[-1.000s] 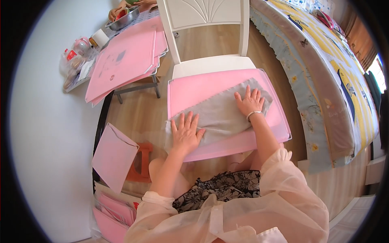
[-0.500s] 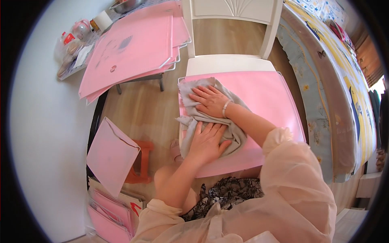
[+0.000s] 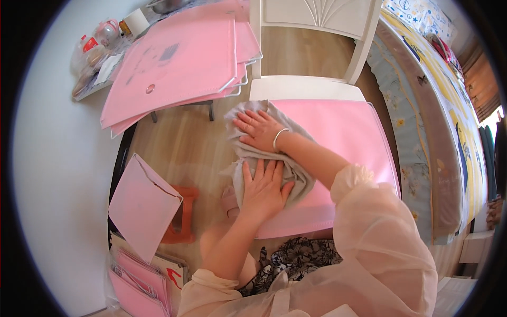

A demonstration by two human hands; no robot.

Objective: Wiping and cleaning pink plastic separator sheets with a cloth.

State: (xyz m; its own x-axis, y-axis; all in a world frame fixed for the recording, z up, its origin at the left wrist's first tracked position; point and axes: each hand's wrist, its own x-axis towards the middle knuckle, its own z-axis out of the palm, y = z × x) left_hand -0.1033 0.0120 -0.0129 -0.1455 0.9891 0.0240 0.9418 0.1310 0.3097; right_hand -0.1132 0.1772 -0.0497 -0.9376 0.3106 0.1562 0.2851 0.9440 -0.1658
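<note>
1. Head view: your left hand (image 3: 262, 193), fingers spread, presses the grey cloth (image 3: 297, 173).
2. Your right hand (image 3: 260, 132), also spread, presses it at the left's 12 o'clock.
3. Grey cloth position: 9 o'clock edge, pink panel (image 3: 340, 127).

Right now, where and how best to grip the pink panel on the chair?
Probably pinch the pink panel by the far part of its right edge, from the bed side: it looks thin and flat, that stretch is bare, and left hand and right hand cover the grey cloth at its left.
</note>
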